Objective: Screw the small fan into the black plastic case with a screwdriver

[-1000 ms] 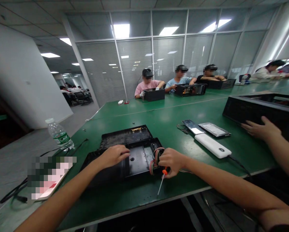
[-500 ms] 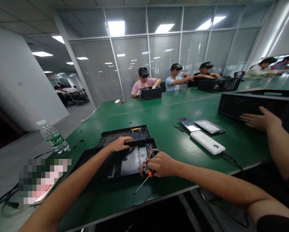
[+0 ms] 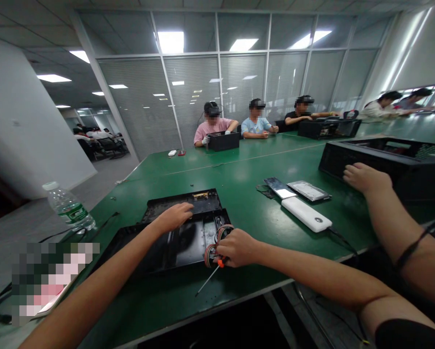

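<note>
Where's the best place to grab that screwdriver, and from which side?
Probably by its orange handle end, coming from the person's right: the right hand closes around that end, while the thin metal shaft slants out toward the left and the near edge, giving little to hold.

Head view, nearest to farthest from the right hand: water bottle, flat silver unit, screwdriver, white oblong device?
1. Screwdriver: in the right hand, shaft pointing down-left.
2. White oblong device: on the table, to the hand's right.
3. Flat silver unit: just beyond the white device.
4. Water bottle: far left, past the left forearm.
</note>
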Demonstrator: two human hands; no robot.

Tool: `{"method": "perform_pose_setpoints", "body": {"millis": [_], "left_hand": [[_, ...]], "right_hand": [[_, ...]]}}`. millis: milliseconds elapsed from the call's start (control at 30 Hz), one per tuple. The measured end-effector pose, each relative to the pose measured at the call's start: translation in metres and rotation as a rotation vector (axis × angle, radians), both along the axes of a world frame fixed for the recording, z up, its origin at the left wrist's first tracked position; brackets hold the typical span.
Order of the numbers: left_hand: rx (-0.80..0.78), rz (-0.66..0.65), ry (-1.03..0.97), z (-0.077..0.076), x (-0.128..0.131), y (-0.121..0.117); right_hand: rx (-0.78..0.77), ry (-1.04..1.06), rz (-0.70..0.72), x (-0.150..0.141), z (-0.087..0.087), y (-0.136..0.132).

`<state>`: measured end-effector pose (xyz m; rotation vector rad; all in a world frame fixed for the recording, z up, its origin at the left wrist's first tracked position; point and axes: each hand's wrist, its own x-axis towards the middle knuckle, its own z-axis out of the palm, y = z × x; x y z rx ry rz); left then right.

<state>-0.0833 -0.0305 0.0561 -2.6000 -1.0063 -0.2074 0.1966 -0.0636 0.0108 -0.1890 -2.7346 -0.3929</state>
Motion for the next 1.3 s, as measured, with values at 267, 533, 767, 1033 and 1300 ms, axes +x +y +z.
{"method": "perform_pose_setpoints", "body": {"millis": [267,533,767,1033,1300], "left_hand": [[-0.262,0.012,-0.332,0.004,0.072,0.021],[-0.382,0.041,-0.527,-0.022,0.075,0.038],[-0.311,-0.061,-0.386,-0.027,0.075,0.039],[-0.32,-0.096,-0.327,-0.031,0.076,0.039],[-0.353,-0.087,-0.479,-0.033,0.073,0.036]], "right_hand": [[0.024,0.077,0.028,-0.001,0.0,0.004],[-0.001,0.204,0.078,0.008,0.005,0.011],[-0.064,0.268,0.068,0.015,0.01,0.017],[-0.515,0.518,-0.221,0.028,0.028,0.044],[-0.777,0.467,-0.259,0.071,0.051,0.093]]}}
